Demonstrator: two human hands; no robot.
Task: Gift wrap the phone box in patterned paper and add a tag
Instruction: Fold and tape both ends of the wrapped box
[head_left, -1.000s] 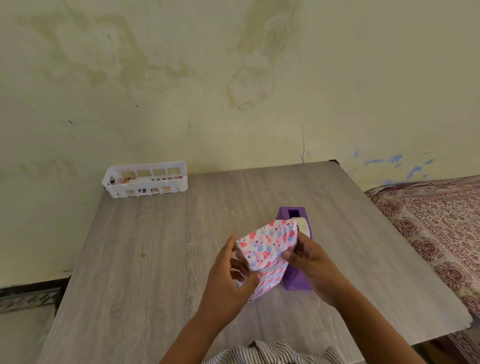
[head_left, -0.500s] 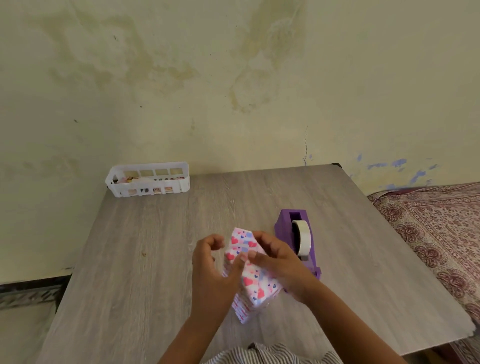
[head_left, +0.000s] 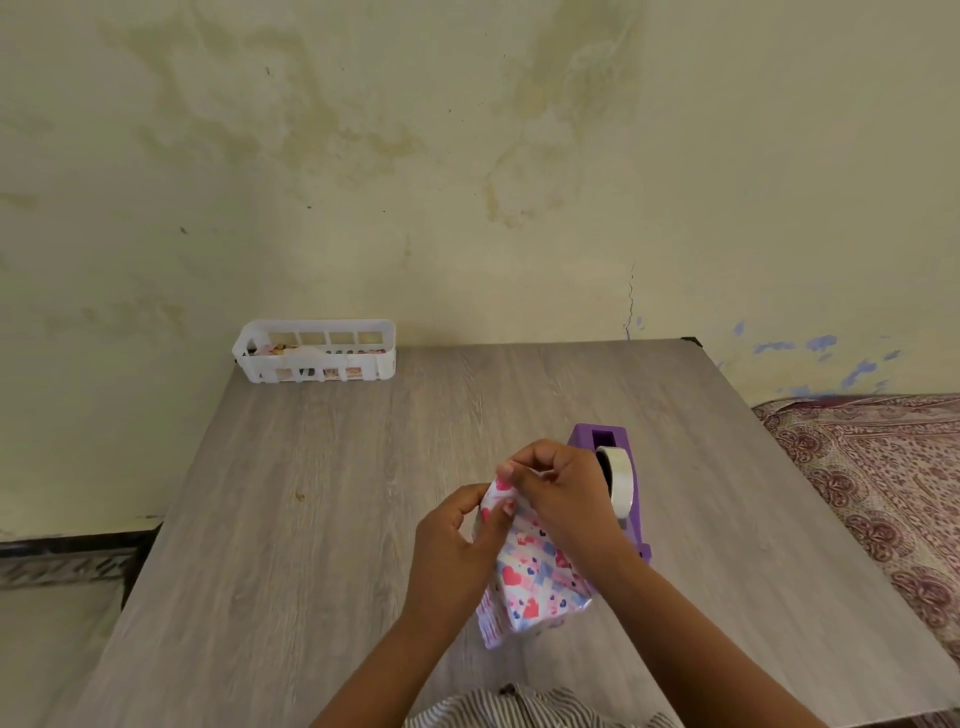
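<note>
Folding the end flap of a phone box (head_left: 530, 582) wrapped in heart-patterned paper, held just above a wooden table (head_left: 322, 509).

The left hand (head_left: 457, 540) clasps the box's side, thumb and fingers closed on it, probably steadying it; the right hand (head_left: 561, 493) pinches the paper at the top end, likely creasing it for taping. A purple tape dispenser (head_left: 615, 467) sits just behind, within reach. A white basket (head_left: 311, 374) stands well apart by the wall.
</note>
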